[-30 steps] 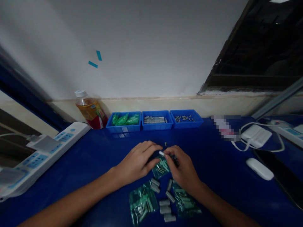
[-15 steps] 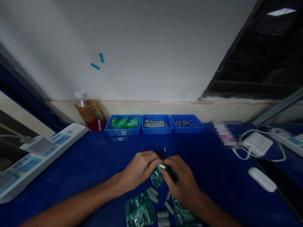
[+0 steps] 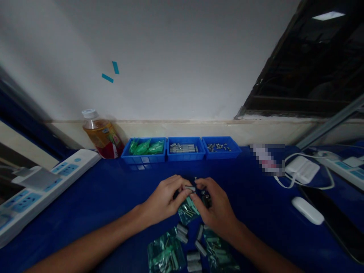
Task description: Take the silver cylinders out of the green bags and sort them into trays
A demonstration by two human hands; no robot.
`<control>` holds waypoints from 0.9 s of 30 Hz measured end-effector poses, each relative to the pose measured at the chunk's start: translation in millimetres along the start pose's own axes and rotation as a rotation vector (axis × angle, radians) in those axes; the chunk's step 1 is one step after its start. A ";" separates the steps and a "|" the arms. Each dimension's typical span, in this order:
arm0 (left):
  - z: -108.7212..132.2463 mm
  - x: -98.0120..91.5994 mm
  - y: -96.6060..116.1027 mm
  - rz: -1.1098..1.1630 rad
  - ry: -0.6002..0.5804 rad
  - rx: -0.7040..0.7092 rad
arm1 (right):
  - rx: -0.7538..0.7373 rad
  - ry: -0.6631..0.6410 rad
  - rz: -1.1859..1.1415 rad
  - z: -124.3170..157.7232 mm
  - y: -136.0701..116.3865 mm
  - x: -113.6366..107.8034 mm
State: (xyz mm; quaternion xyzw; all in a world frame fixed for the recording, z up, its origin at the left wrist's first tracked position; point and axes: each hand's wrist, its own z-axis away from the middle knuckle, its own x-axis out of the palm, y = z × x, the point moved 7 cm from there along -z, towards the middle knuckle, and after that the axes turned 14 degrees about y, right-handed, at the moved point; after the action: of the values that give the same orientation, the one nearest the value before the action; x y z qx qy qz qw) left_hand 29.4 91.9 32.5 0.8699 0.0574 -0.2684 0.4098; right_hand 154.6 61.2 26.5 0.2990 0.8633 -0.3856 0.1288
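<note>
My left hand (image 3: 170,195) pinches a short grey metal cylinder (image 3: 190,188) between thumb and forefinger. Close beside it, my right hand (image 3: 217,204) has its thumb by the cylinder's near end, while its forefinger reaches towards a small screw (image 3: 195,178) on the table. Small dark metal pieces (image 3: 205,195) show within the curled right fingers; their exact kind is unclear. Below the hands lies a green clear bag (image 3: 187,212) with thin screws in it. Nearer to me are another green bag (image 3: 165,252), a third bag (image 3: 220,252) partly under my right wrist, and several loose metal cylinders (image 3: 194,261).
Along the wall stand three blue bins: one with green bags (image 3: 143,157), one with metal cylinders (image 3: 186,156), one with screws (image 3: 222,154). A drink bottle (image 3: 104,138) and power strip (image 3: 57,180) are left. A white case (image 3: 307,210), phone (image 3: 335,223) and charger (image 3: 302,169) lie right.
The cylinder between my hands has turned, so its grey side shows. My right forefinger has lifted away from it towards the loose screw. The view has shifted slightly.
</note>
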 end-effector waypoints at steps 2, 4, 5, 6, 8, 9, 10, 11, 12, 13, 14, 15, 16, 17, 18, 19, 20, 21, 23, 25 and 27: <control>-1.6 -0.8 -5.6 -0.007 0.006 -0.051 | -0.114 0.000 0.050 -4.8 -5.9 -0.6; -1.7 0.1 -9.4 -0.010 -0.002 -0.078 | -0.260 -0.057 0.126 -8.7 -16.3 2.6; -1.7 0.3 -11.1 -0.011 -0.002 -0.092 | -0.327 -0.090 0.172 -11.3 -21.4 4.5; -1.8 0.2 -13.0 -0.012 0.001 -0.109 | -0.381 -0.125 0.221 -15.3 -25.3 6.7; -2.7 -1.8 -17.1 -0.026 0.025 -0.154 | -0.445 -0.201 0.320 -29.2 -27.0 12.1; -3.2 -3.1 -19.0 -0.048 0.035 -0.176 | -0.453 -0.228 0.369 -40.2 -24.0 15.2; -3.6 -4.1 -20.3 -0.086 0.035 -0.191 | -0.440 -0.247 0.418 -53.9 -17.9 18.8; -3.6 -4.2 -20.5 -0.138 0.017 -0.192 | -0.411 -0.262 0.468 -69.6 -9.3 23.3; -3.0 -3.1 -19.4 -0.198 -0.019 -0.178 | -0.361 -0.264 0.523 -86.8 1.8 28.3; -1.5 -0.7 -17.3 -0.258 -0.073 -0.149 | -0.302 -0.288 0.576 -103.2 14.7 35.5; 0.9 2.7 -14.2 -0.307 -0.136 -0.109 | -0.247 -0.358 0.640 -116.8 28.9 45.8; 4.2 6.2 -10.9 -0.345 -0.195 -0.070 | -0.210 -0.453 0.700 -126.9 42.4 57.8; 7.8 9.3 -7.9 -0.370 -0.242 -0.036 | -0.191 -0.497 0.722 -136.3 51.7 67.8; 11.3 11.8 -5.6 -0.385 -0.277 -0.012 | -0.177 -0.536 0.741 -143.3 59.4 77.2; 14.5 13.8 -4.0 -0.394 -0.299 0.003 | -0.168 -0.559 0.750 -148.3 64.9 85.3; 17.1 15.5 -3.2 -0.400 -0.312 0.011 | -0.162 -0.567 0.754 -151.7 68.5 91.9; 19.1 16.9 -3.0 -0.406 -0.319 0.015 | -0.154 -0.573 0.763 -153.4 71.0 97.0; 20.7 18.4 -3.1 -0.410 -0.325 0.017 | -0.147 -0.576 0.774 -154.0 72.4 100.9; 22.5 20.6 -4.3 -0.411 -0.325 0.014 | -0.137 -0.575 0.796 -154.3 72.3 104.7; 23.5 21.5 -5.7 -0.395 -0.308 -0.005 | -0.133 -0.564 0.807 -155.7 68.8 104.3; 24.3 21.5 -7.0 -0.359 -0.281 -0.031 | -0.137 -0.534 0.795 -158.1 62.2 99.5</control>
State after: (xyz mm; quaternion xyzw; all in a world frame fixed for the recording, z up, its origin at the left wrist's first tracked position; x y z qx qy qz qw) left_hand 35.2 75.8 4.1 0.7933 0.1579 -0.4548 0.3726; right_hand 115.9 252.8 50.6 0.4872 0.6424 -0.3120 0.5027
